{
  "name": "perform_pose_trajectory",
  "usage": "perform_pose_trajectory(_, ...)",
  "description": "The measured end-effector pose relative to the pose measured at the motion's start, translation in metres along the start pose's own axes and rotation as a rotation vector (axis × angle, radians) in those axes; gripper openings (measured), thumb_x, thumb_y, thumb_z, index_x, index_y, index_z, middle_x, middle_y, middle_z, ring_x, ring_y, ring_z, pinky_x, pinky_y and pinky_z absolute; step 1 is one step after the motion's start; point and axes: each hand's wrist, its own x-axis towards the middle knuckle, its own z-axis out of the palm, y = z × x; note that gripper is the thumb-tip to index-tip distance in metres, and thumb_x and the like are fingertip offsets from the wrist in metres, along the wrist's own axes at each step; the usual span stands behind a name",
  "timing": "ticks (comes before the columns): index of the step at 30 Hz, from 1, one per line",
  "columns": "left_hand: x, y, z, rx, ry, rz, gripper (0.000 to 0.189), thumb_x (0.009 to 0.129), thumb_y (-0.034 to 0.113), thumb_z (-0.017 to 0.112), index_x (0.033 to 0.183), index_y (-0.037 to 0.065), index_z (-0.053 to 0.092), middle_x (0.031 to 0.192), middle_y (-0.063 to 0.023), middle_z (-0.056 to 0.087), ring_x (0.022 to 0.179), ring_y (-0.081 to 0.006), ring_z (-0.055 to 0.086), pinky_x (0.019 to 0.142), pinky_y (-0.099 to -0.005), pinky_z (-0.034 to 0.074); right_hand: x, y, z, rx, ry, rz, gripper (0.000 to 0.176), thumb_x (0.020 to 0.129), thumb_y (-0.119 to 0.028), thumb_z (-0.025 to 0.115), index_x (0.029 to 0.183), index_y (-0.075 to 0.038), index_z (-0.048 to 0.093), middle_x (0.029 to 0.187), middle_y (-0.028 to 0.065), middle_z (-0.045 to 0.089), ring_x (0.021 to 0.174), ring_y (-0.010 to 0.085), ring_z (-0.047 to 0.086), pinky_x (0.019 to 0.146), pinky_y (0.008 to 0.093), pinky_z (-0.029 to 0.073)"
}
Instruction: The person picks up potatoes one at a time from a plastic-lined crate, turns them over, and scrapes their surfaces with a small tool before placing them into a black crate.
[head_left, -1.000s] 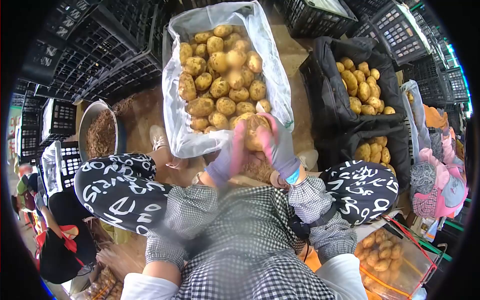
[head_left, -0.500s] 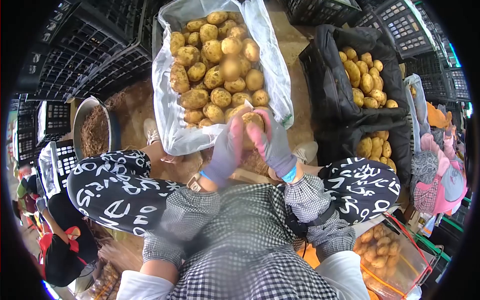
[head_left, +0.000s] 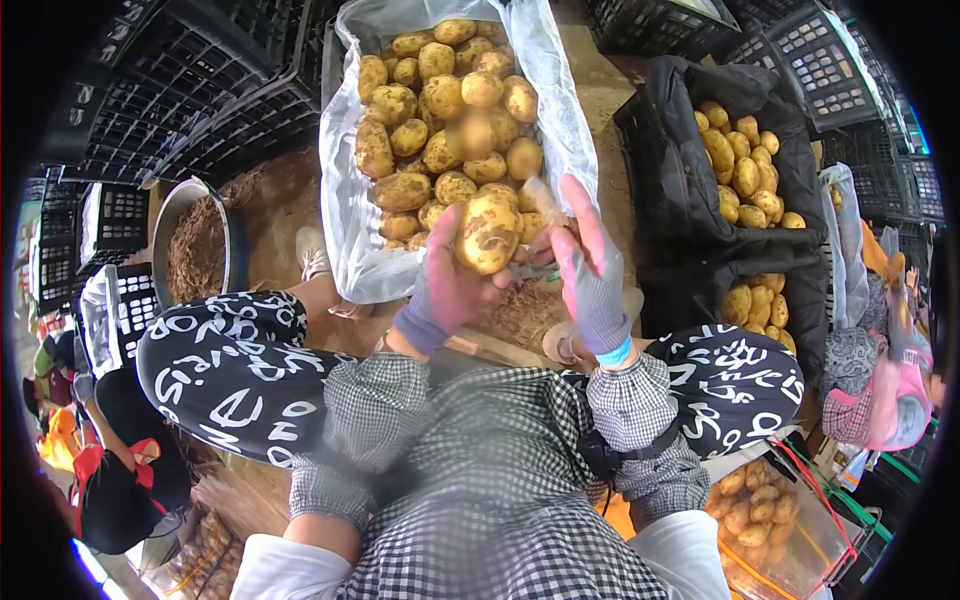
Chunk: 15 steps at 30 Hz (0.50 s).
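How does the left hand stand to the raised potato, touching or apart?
Touching. The head view shows the left hand cupping the potato from below, thumb pressed on its left side, no gap.

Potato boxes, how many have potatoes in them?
4: the white-lined crate ahead of the left hand and its potato, an upper black-lined crate and a lower black-lined crate on the right, a clear bin at bottom right. A bag at bottom left may hide more.
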Motion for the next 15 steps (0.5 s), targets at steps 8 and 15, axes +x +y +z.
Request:
perform_pose_trajectory(8,0.0,-0.01,-0.016,-0.231,0.076,-0.192,0.055,0.099,0.061,0.041,0.117,0.012,0.059,0.089,-0.0041,0.065,0.058,-0.0135,0.055,0.043,-0.0212,0.036,-0.012,0.001,0.019,0.046,-0.188,0.041,0.041,0.097,-0.009,0.055,0.138,-0.006,0.058,0.077,-0.0013,0.061,0.07,0.0049,0.058,0.063,0.0228,0.045)
perform_pose_trajectory(15,0.004,-0.013,-0.03,-0.426,-0.045,-0.262,0.053,0.097,0.062,0.044,0.11,0.013,0.06,0.09,-0.0094,0.066,0.057,-0.0138,0.056,0.043,-0.0215,0.038,-0.018,0.004,0.026,0.042,-0.056,-0.029,0.04,0.099,-0.009,0.059,0.138,-0.003,0.058,0.083,-0.0036,0.059,0.063,0.0025,0.046,0.055,0.0195,0.036)
